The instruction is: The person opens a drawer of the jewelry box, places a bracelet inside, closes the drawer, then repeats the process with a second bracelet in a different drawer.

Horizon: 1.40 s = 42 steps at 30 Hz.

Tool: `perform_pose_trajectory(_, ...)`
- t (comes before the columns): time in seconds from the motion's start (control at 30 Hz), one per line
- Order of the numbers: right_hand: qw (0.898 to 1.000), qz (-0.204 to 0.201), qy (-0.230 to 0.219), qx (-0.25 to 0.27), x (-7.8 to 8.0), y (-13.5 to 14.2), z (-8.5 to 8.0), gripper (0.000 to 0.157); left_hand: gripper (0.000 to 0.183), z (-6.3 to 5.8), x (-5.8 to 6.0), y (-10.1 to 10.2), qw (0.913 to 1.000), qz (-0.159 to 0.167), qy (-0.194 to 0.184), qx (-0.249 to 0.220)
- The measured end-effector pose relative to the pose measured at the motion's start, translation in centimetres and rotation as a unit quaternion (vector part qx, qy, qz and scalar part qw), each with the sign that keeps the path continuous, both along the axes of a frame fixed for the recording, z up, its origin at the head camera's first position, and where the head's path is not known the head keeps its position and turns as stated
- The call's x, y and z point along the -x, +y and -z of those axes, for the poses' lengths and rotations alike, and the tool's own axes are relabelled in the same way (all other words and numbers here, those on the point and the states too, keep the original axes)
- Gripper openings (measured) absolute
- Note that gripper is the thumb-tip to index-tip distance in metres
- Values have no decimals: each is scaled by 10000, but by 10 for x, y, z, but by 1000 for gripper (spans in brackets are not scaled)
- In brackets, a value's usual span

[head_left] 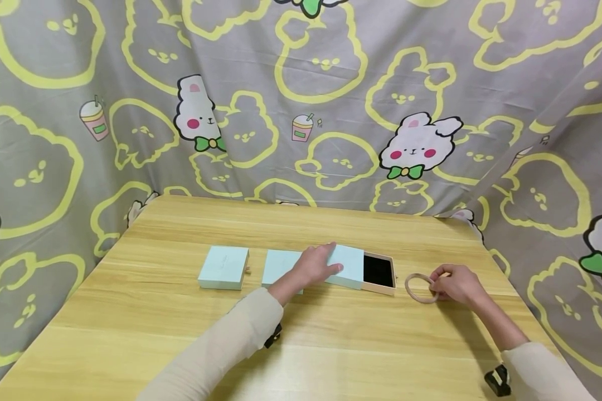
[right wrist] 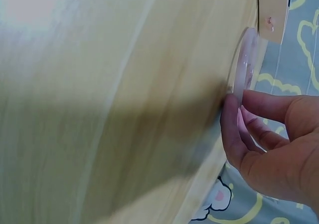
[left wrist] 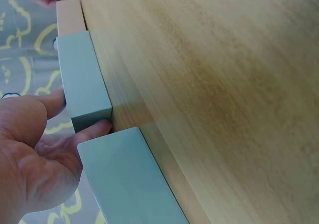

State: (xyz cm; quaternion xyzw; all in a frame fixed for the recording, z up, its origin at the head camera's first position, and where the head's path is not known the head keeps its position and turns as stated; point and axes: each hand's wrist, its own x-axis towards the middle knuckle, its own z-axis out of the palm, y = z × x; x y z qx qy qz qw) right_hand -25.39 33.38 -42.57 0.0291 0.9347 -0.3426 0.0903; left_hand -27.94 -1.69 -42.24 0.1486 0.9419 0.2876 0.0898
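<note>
My left hand (head_left: 315,265) holds the left end of a pale blue drawer-style jewelry box (head_left: 351,266). Its thumb lies over the lid in the head view; a finger reaches the end face in the left wrist view. The box's pink inner drawer (head_left: 379,289) is slid partly out to the right, showing a black lining (head_left: 378,271). Right of it, my right hand (head_left: 455,283) pinches a pinkish bangle (head_left: 412,294) between thumb and fingers by its right side. In the right wrist view the bangle (right wrist: 245,59) appears nearly edge-on, close over the tabletop.
A second pale blue box (head_left: 279,264) sits under my left forearm, partly hidden. Farther left stands another closed one (head_left: 224,266) with a small pull tab on its right side. The wooden table (head_left: 356,345) backs onto a patterned grey curtain (head_left: 261,67).
</note>
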Motion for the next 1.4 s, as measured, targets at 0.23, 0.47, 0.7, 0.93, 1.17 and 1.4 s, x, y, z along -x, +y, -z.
perform_pose_trajectory(0.23, 9999, -16, 78, 137, 0, -3, 0, 23, 69, 2, 0, 0, 10000, 6, -12, 2)
perform_pose_trajectory(0.47, 9999, 119, 54, 113, 2, -7, -5, 24, 70, 2, 0, 0, 10000, -9, 3, 22)
perform_pose_trajectory(0.7, 9996, 149, 216, 39, 8, -10, -15, 28, 69, 0, 0, -1, 10000, 20, -40, -3)
perform_pose_trajectory(0.93, 9988, 249, 393, 128, 11, -20, -22, 32, 69, -1, 0, -1, 10000, 9, -31, 11)
perform_pose_trajectory(1.17, 9971, 199, 560, 467, 13, -38, -25, 31, 69, 0, 0, -1, 10000, 0, -16, 20)
perform_pose_trajectory(1.4, 9965, 73, 545, 630, 15, -51, -28, 31, 69, 1, 0, -1, 10000, -3, -27, -32)
